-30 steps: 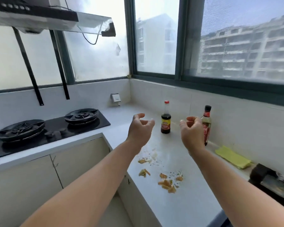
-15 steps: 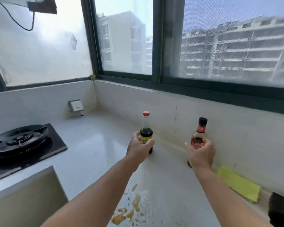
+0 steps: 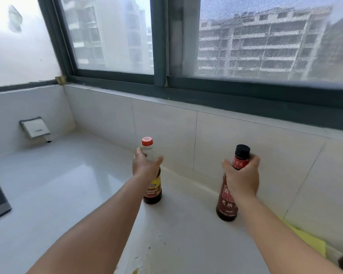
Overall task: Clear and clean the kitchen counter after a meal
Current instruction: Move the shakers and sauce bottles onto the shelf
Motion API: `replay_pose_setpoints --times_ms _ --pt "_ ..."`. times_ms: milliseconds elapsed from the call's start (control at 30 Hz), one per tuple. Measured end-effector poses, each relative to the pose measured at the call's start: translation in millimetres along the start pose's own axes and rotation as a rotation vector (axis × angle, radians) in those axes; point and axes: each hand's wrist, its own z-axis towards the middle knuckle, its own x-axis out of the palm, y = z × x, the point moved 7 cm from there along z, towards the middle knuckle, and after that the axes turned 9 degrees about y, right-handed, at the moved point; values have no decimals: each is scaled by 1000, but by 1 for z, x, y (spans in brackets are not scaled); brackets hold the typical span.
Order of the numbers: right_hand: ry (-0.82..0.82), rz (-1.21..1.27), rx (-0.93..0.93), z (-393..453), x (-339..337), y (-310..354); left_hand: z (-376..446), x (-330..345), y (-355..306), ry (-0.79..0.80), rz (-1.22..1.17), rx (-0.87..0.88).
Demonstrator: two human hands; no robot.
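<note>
glossy white counter (image 3: 67, 184), fingers of both hands clasping slim round sauce bottles

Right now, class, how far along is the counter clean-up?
Done: nothing visibly. In hand: left hand grips the red-capped bottle, right hand the black-capped bottle, both on the counter. Left: crumbs at the near edge, yellow cloth unused.

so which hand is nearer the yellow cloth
Right. The right hand grips the black-capped bottle just left of the yellow cloth; the left hand is farther left, on the red-capped bottle.
</note>
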Motion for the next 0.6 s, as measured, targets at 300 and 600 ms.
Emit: replay_pose_setpoints --times_ms 300,600 --pt "6 -63 -154 -4 4 1 -20 3 -10 66 3 156" --pt "-28 -117 -416 -94 -63 108 -148 -10 -100 170 -42 552"
